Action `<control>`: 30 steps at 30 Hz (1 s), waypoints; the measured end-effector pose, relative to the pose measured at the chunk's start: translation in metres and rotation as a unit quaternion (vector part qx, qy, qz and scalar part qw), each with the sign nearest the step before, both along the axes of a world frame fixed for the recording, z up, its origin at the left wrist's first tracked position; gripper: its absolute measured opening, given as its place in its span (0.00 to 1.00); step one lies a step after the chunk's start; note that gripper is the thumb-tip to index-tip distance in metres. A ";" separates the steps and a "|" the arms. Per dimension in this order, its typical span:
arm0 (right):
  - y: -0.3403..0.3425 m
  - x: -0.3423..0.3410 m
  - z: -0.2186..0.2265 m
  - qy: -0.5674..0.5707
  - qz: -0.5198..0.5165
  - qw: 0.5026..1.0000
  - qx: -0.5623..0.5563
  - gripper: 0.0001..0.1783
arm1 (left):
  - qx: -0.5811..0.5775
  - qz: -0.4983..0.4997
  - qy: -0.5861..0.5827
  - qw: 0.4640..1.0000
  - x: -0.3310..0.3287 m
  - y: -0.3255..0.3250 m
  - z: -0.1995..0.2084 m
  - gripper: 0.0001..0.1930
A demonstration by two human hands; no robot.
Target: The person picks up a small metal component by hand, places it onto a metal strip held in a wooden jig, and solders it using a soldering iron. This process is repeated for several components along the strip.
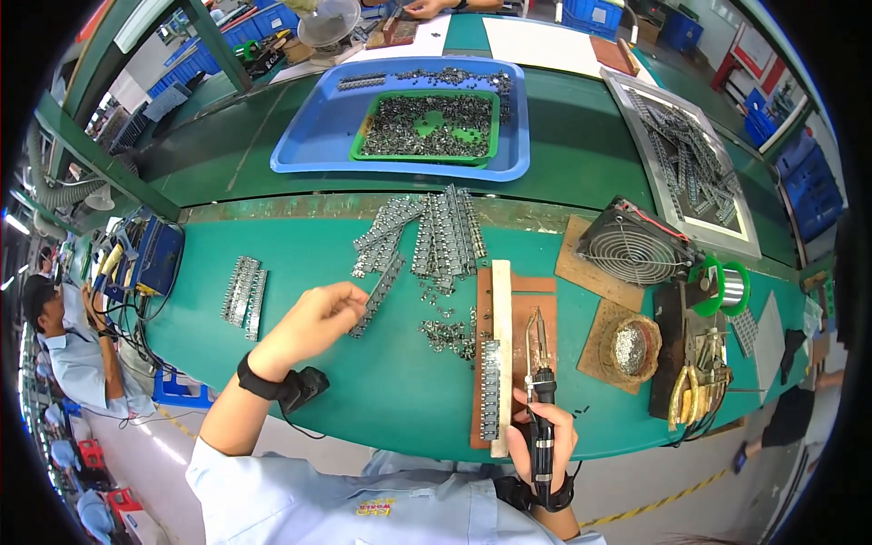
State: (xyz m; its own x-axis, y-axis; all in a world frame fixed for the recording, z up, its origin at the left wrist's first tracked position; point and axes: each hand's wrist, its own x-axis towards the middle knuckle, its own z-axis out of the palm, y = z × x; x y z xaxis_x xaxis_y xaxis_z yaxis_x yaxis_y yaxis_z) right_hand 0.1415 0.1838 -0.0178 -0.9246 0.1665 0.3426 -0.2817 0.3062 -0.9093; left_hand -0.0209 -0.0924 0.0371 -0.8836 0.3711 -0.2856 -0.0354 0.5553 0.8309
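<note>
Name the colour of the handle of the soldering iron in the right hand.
The handle is black; it shows best in the head view.

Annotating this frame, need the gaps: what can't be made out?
Head view:
Soldering iron handle: partly covered by the right hand.
Small parts in the green tray: too small to tell apart.
Far co-worker: mostly cut off by the top edge.

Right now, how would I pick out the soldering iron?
On the green workbench, find the pale wooden bar lying along a brown board. Just right of that bar, the right hand grips the soldering iron, its slim metal tip pointing toward the bench's far side. Unlike the yellow-handled tools farther right, its handle is black.
</note>
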 end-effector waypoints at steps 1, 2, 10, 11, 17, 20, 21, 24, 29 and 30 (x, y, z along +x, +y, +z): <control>0.000 0.000 0.000 -0.002 -0.003 1.000 -0.002 0.21 | 0.054 0.015 -0.056 0.997 -0.004 -0.002 0.001 0.10; 0.000 0.001 -0.001 -0.004 -0.005 1.000 -0.005 0.21 | 0.053 0.017 -0.054 0.997 -0.007 -0.002 0.003 0.10; 0.001 0.000 -0.001 0.001 -0.009 1.000 -0.011 0.20 | 0.067 0.002 -0.076 0.995 -0.035 0.007 0.030 0.10; 0.001 0.000 0.000 0.002 -0.009 1.000 -0.010 0.20 | 0.086 -0.011 -0.044 0.995 -0.042 0.006 0.032 0.11; 0.002 0.002 -0.002 -0.011 -0.005 1.000 -0.003 0.20 | 0.134 -0.020 0.006 0.991 -0.096 0.021 0.034 0.13; -0.002 0.001 0.000 0.004 -0.010 1.000 -0.012 0.19 | 0.133 0.007 0.020 0.991 -0.118 0.028 0.003 0.12; -0.003 0.001 -0.001 0.003 -0.010 1.000 -0.011 0.19 | 0.134 0.009 0.021 0.991 -0.116 0.030 0.001 0.12; -0.001 0.001 -0.004 -0.001 -0.018 1.000 -0.008 0.19 | -0.113 0.045 0.367 0.922 -0.102 0.044 -0.005 0.10; 0.001 0.002 -0.004 -0.013 -0.021 0.999 -0.020 0.18 | -0.083 -0.137 0.236 0.959 -0.038 0.057 0.000 0.09; 0.001 0.002 -0.003 -0.014 -0.019 1.000 -0.020 0.18 | -0.085 -0.136 0.233 0.959 -0.028 0.057 -0.006 0.09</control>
State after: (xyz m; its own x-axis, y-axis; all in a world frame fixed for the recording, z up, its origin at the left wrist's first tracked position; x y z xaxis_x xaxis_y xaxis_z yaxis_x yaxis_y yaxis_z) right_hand 0.1438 0.1845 -0.0206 -0.9269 0.2142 0.3081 -0.2442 0.2791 -0.9287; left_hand -0.0491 -0.0353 0.0309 -0.8074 0.5886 0.0410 0.4832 0.6197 0.6185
